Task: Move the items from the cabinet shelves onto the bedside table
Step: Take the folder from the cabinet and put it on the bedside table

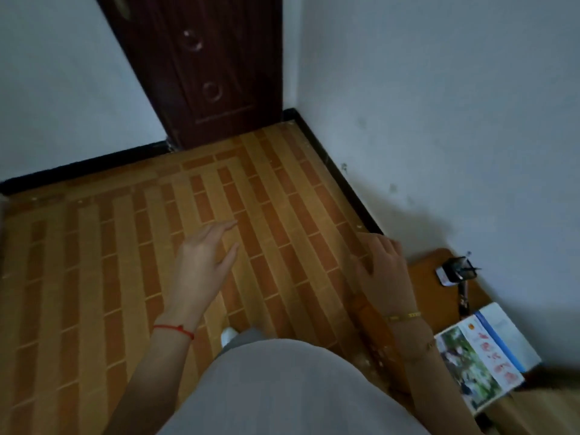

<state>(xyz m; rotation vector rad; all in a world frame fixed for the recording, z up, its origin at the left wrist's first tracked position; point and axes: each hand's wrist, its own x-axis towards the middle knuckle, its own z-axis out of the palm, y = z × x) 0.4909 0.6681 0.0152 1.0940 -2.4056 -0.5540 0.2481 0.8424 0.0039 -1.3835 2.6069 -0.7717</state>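
Note:
The wooden bedside table (436, 287) stands at the lower right against the white wall. On it lie a book with a photo cover and red lettering (480, 356) and a phone held on a small dark stand (453, 271). My left hand (201, 262) hangs over the floor with its fingers spread and nothing in it. My right hand (383, 265) hovers at the table's left edge, fingers loosely apart, holding nothing. The cabinet is out of view.
An orange brick-pattern floor (125, 262) fills the middle. A dark brown door (204, 67) stands closed at the top. White walls with a black skirting board (81, 164) meet in the corner beyond the table.

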